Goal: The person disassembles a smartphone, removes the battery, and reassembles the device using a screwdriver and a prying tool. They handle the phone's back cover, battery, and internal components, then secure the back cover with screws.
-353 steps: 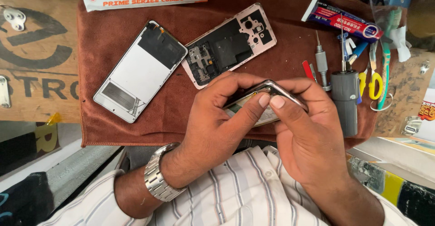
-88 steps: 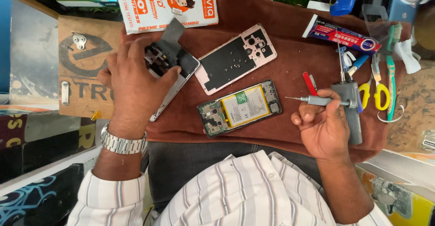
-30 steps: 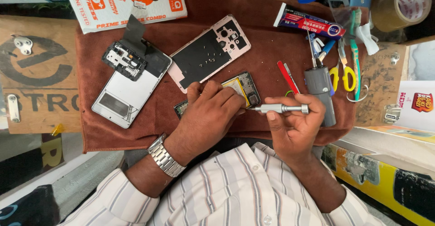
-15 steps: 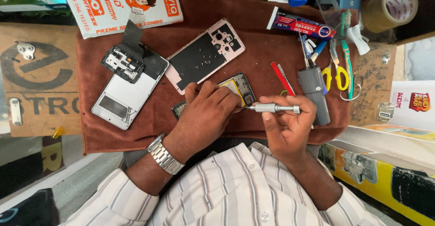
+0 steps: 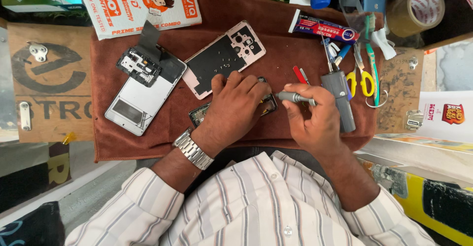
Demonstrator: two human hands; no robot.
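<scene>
- Your left hand (image 5: 235,109) lies flat, palm down, pressing the opened phone body (image 5: 231,109) onto the brown felt mat (image 5: 276,44), near its front edge.
- Your right hand (image 5: 309,120) curls its grip around a slim metal screwdriver (image 5: 294,97), tip at the phone's right end.

Rust-brown cloth (image 5: 276,24); pink back cover (image 5: 224,58); yellow-handled scissors (image 5: 362,81); striped white shirt (image 5: 256,206).

Bare brown cloth (image 5: 148,145) lies free at the lower left. The pink back cover (image 5: 224,58) and screen panel (image 5: 143,95) block the left; the tool holder (image 5: 340,95) and scissors (image 5: 362,81) crowd the right.
</scene>
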